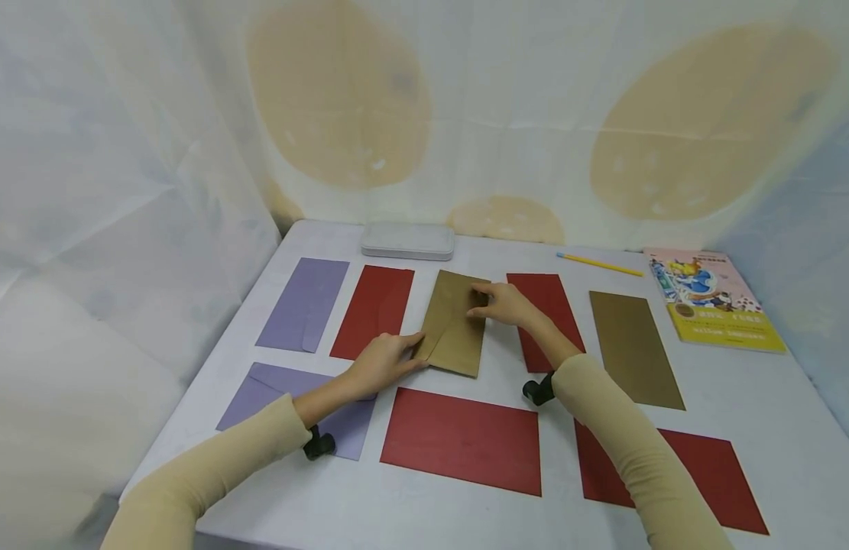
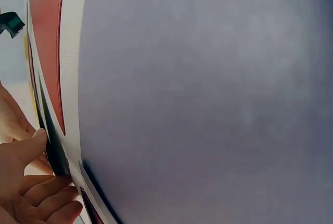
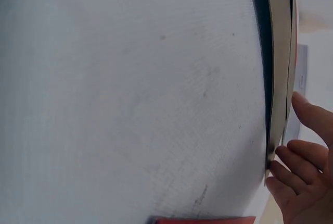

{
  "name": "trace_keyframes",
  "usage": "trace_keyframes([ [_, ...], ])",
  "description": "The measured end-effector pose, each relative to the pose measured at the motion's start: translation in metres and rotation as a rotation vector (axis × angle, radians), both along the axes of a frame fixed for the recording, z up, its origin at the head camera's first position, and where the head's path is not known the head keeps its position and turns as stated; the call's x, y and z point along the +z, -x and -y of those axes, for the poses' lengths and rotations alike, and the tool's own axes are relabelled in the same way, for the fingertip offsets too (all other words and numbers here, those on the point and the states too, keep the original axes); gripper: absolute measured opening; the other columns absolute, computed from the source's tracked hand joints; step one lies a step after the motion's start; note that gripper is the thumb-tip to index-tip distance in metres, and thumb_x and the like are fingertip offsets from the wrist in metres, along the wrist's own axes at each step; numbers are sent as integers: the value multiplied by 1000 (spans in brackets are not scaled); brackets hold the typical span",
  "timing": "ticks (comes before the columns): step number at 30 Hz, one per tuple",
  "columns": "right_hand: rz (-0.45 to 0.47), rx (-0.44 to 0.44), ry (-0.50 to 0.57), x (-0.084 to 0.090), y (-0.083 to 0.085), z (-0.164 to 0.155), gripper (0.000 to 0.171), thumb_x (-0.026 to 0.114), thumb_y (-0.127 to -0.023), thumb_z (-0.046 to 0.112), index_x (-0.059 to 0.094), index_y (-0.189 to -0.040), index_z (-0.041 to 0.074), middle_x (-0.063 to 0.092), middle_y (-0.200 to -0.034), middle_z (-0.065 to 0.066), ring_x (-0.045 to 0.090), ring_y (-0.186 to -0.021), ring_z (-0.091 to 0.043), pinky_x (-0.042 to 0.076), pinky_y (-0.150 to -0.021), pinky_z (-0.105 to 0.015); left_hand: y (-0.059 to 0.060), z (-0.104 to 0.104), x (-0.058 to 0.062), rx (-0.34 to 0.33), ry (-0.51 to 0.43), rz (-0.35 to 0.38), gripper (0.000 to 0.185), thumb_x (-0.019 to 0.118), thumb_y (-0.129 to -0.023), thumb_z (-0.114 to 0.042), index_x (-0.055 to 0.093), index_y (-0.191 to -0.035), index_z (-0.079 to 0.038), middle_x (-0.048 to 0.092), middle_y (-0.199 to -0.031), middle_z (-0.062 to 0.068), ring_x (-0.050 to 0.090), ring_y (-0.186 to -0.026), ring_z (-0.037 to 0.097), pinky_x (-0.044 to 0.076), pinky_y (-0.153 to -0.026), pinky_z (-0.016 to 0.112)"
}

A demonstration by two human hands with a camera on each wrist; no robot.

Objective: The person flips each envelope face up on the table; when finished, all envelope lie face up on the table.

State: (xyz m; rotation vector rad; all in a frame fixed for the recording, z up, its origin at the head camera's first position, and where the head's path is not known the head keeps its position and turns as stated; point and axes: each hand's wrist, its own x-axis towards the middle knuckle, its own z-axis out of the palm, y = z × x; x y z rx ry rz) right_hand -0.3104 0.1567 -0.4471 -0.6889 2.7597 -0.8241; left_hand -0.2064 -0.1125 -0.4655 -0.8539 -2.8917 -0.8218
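The left hand [image 1: 383, 360] pinches the gold envelope [image 1: 455, 328] at its near-left corner, thumb on top; the left forearm [image 1: 238, 451] reaches from its near left. The right hand [image 1: 507, 304] bends (thumb and index apart) over its right edge, the right forearm [image 1: 617, 428] slanting from its near right.

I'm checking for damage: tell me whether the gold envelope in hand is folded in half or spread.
Spread: the head view shows the gold envelope as one long, full rectangle.
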Motion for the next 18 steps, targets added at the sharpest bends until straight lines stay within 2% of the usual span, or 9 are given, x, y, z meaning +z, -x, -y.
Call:
trace_keyframes([
  [5, 12, -4, -18, 1, -1, 3, 68, 72, -88, 26, 43, -142, -4, 44, -142, -24, 40, -132, -37, 39, -102, -48, 0, 0, 3, -25, 63, -14, 55, 75, -85, -31, 60, -130, -1, 72, -93, 11, 47, -60, 7, 41, -55, 22],
  [10, 18, -12, -33, 0, -2, 1, 69, 72, -88, 30, 44, -143, 0, 45, -143, -22, 41, -132, -35, 39, -102, -48, 0, -1, 12, -59, 163, -23, 52, 76, -85, -29, 62, -127, -3, 71, -104, 9, 58, -71, 6, 46, -61, 23],
  [13, 21, -15, -4, 3, -5, -2, 69, 73, -87, 31, 45, -143, 2, 46, -142, -22, 42, -131, -36, 40, -99, -50, 1, -2, 20, -60, 184, 6, 55, 76, -84, -30, 60, -130, -4, 69, -78, 5, 44, -57, 4, 39, -53, 21],
  [15, 11, -19, 22, 7, -9, -5, 69, 74, -87, 31, 46, -143, 2, 47, -141, -22, 43, -130, -37, 41, -98, -51, 0, -5, 29, -58, 161, 19, 58, 77, -83, -29, 59, -132, -4, 57, -59, -1, 30, -50, 5, 32, -48, 21],
  [17, 4, -23, 51, 10, -12, -7, 70, 74, -86, 30, 45, -143, 3, 47, -141, -22, 44, -129, -37, 42, -94, -51, -2, -7, 37, -55, 121, 22, 61, 77, -83, -29, 57, -134, -3, 45, -49, -3, 21, -48, 7, 26, -46, 22],
  [18, -1, -28, 61, 11, -14, -8, 70, 74, -86, 31, 45, -143, 4, 47, -141, -22, 47, -125, -36, 43, -92, -50, -3, -9, 41, -56, 109, 11, 62, 77, -83, -30, 56, -134, -2, 44, -48, -4, 21, -48, 6, 26, -45, 21],
])
